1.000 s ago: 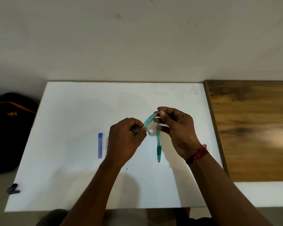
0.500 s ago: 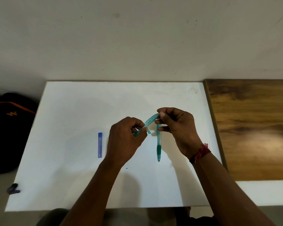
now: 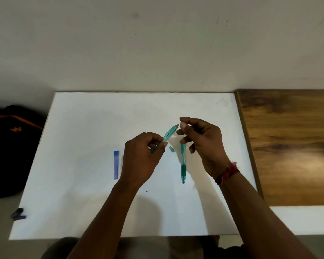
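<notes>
A slim translucent teal plastic pencil barrel (image 3: 169,134) hangs above the middle of the white tabletop (image 3: 82,202), its lower end pinched in the left hand (image 3: 140,157). Its long axis slants, with the upper end pointing away and rightward, just short of the right hand (image 3: 204,141). That hand's thumb and forefinger meet, but whether they hold anything cannot be told. The tabletop's edges lie well apart from both hands.

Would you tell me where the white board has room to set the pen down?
Free on the white board: the far strip behind the hands; the left side beyond the blue case. Crowded: the middle, around left hand, right hand, lying pen and small cap.
</notes>
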